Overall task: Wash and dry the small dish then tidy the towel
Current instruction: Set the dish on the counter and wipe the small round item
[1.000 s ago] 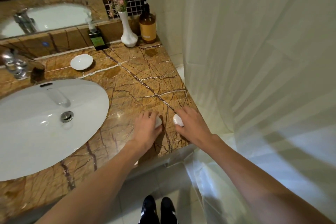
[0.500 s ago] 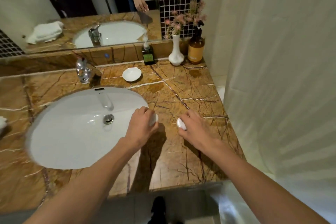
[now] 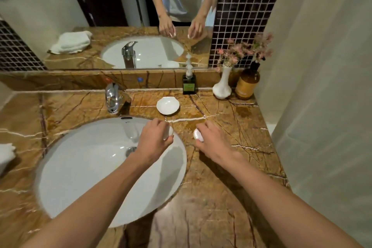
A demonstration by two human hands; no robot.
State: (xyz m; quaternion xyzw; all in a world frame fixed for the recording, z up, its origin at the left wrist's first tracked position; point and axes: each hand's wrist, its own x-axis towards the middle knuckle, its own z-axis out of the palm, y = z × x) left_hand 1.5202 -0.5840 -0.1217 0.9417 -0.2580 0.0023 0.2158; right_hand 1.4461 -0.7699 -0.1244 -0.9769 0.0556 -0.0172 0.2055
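The small white scalloped dish (image 3: 168, 105) sits empty on the brown marble counter (image 3: 231, 167), behind the sink and to the right of the faucet. A white towel (image 3: 6, 155) lies crumpled at the far left edge, only partly in view. My left hand (image 3: 155, 141) hovers over the right rim of the sink, fingers curled around a small white object (image 3: 170, 132). My right hand (image 3: 213, 139) hangs over the counter just right of the sink, curled around another small white object (image 3: 198, 135). Both hands are a short way in front of the dish, not touching it.
The oval white sink (image 3: 80, 167) fills the left centre, with a chrome faucet (image 3: 112, 96) behind it. Along the back ledge stand a dark pump bottle (image 3: 189, 85), a white vase of pink flowers (image 3: 222, 86) and an amber bottle (image 3: 246, 86). A pale curtain (image 3: 322, 86) hangs at the right.
The view has swung left and up, bringing the whole sink and the mirror into sight. Both hands have moved from the counter's front right corner toward the sink rim and the dish.
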